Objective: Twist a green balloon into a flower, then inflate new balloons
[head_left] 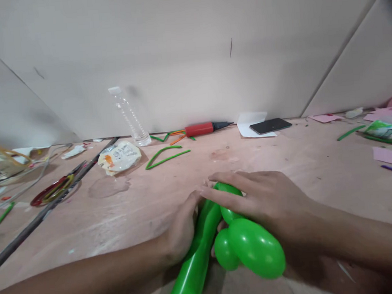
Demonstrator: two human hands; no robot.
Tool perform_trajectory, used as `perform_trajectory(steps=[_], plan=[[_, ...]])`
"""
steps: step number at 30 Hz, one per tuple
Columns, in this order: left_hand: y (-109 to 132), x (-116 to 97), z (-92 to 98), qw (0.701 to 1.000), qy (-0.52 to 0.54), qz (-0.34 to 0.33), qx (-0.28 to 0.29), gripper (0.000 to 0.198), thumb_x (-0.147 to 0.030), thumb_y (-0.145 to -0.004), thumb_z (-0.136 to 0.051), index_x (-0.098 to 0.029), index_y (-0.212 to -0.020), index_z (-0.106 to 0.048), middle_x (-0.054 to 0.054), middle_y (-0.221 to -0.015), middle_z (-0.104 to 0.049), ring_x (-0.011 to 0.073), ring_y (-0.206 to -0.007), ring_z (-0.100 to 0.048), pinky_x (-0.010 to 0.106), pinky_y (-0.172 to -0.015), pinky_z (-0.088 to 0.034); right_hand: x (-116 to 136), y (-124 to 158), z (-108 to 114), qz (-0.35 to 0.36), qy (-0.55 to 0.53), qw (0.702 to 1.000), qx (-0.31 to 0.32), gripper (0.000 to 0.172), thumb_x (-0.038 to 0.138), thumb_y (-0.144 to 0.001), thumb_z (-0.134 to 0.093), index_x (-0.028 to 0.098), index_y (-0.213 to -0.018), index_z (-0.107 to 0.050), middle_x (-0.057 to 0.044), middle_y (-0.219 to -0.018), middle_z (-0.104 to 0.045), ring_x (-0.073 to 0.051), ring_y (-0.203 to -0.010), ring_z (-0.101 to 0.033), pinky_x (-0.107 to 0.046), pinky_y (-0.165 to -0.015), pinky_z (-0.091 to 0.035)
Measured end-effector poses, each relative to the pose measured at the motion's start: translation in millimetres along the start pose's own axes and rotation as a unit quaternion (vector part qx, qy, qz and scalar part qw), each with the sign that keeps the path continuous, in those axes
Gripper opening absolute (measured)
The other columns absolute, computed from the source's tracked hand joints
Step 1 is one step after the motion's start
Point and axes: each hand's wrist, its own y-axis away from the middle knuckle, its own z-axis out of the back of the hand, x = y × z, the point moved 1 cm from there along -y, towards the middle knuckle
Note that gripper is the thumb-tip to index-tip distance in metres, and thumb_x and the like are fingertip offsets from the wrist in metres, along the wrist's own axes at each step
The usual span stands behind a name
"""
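A long green twisting balloon [197, 251] lies on the pinkish wooden table [285, 158], with rounded twisted bubbles [254, 246] bunched at its upper end. My left hand [182, 227] grips the long tube from the left side, fingers curled around it. My right hand [264, 196] lies over the top of the bubbles, its fingers wrapped across the upper one and meeting the left fingertips.
Behind my hands lie uninflated green balloons [166, 157], a red hand pump [201, 129], a clear plastic bottle [131, 118], a crumpled wrapper [119, 157], a dark phone [271, 125] on white paper, and scissors [55, 189] at left. Pink paper scraps [388, 156] sit at right.
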Motion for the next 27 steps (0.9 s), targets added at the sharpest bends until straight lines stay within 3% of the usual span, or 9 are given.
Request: perform_trajectory(steps=[2, 4, 7, 9, 15, 18, 24, 27], plan=[[3.4, 0.1, -0.9, 0.992, 0.126, 0.006, -0.023, 0.053, -0.053, -0.098, -0.038, -0.014, -0.121, -0.066, 0.009, -0.102, -0.074, 0.0288, -0.104, -0.067, 0.04, -0.089, -0.054, 3.4, -1.0, -0.3, -0.013, 0.015, 0.999, 0.026, 0.067, 0.017, -0.094, -0.05, 0.025, -0.156, -0.028, -0.015, -0.14, -0.059, -0.031, -0.11, -0.066, -0.045, -0.079, -0.057], [7.1, -2.8, -1.3, 0.976, 0.217, 0.008, 0.003, 0.044, -0.043, -0.09, -0.058, -0.017, -0.125, -0.065, 0.007, -0.114, -0.072, 0.0298, -0.114, -0.064, 0.04, -0.095, -0.052, 5.6, -1.2, -2.7, -0.038, 0.028, 0.998, 0.032, 0.072, 0.014, -0.091, -0.046, 0.019, -0.159, -0.021, -0.018, -0.133, -0.062, -0.032, -0.104, -0.067, -0.046, -0.075, -0.058], [10.4, -9.1, -0.8, 0.971, 0.233, 0.01, 0.055, 0.052, -0.034, -0.081, -0.074, -0.023, -0.131, -0.061, 0.005, -0.124, -0.069, 0.0285, -0.119, -0.062, 0.037, -0.095, -0.052, 7.3, -0.4, -6.6, -0.053, 0.047, 0.997, 0.029, 0.081, 0.015, -0.087, -0.047, 0.009, -0.16, -0.014, -0.021, -0.123, -0.064, -0.034, -0.098, -0.067, -0.049, -0.074, -0.058], [9.5, -11.7, 0.0, 0.976, 0.213, 0.015, 0.046, 0.053, -0.029, -0.079, -0.078, -0.024, -0.129, -0.062, 0.004, -0.124, -0.068, 0.026, -0.117, -0.063, 0.035, -0.094, -0.052, 7.3, -0.5, -6.1, -0.04, 0.043, 0.998, 0.033, 0.082, 0.018, -0.087, -0.05, 0.006, -0.16, -0.014, -0.022, -0.125, -0.063, -0.036, -0.102, -0.065, -0.052, -0.077, -0.057], [-0.5, -15.5, 0.4, 0.992, 0.127, 0.005, 0.01, 0.057, -0.018, -0.067, -0.089, -0.02, -0.118, -0.065, 0.002, -0.11, -0.068, 0.0211, -0.105, -0.063, 0.032, -0.09, -0.052, -6.8, -5.4, 12.5, 0.013, -0.128, 0.991, 0.031, 0.049, 0.014, -0.09, -0.056, 0.021, -0.138, -0.054, -0.011, -0.133, -0.059, -0.024, -0.116, -0.059, -0.041, -0.095, -0.053], [-3.1, -19.7, 0.8, 0.997, 0.079, 0.014, 0.019, 0.058, -0.022, -0.065, -0.091, -0.018, -0.117, -0.065, 0.003, -0.109, -0.066, 0.0204, -0.104, -0.062, 0.032, -0.09, -0.052, -17.8, -5.1, 19.0, 0.054, -0.188, 0.981, -0.003, 0.038, 0.007, -0.084, -0.059, 0.02, -0.119, -0.064, -0.008, -0.125, -0.06, -0.02, -0.112, -0.058, -0.035, -0.092, -0.051], [-3.2, -28.2, 0.9, 0.992, 0.079, 0.079, 0.056, 0.045, -0.025, -0.067, -0.089, -0.018, -0.107, -0.069, 0.001, -0.098, -0.069, 0.017, -0.09, -0.064, 0.028, -0.079, -0.053, -20.0, 1.0, 23.3, 0.009, -0.098, 0.995, -0.024, 0.022, 0.013, -0.083, -0.061, 0.02, -0.103, -0.065, -0.008, -0.112, -0.057, -0.017, -0.083, -0.056, -0.029, -0.062, -0.044], [-3.7, -29.3, 0.9, 0.988, 0.088, 0.098, 0.075, 0.031, -0.022, -0.068, -0.086, -0.015, -0.095, -0.072, 0.001, -0.088, -0.07, 0.0149, -0.081, -0.065, 0.026, -0.074, -0.052, -12.6, 1.0, 25.5, -0.017, -0.021, 1.0, -0.014, 0.019, 0.017, -0.084, -0.061, 0.02, -0.102, -0.065, -0.012, -0.124, -0.057, -0.024, -0.096, -0.059, -0.031, -0.061, -0.043]])
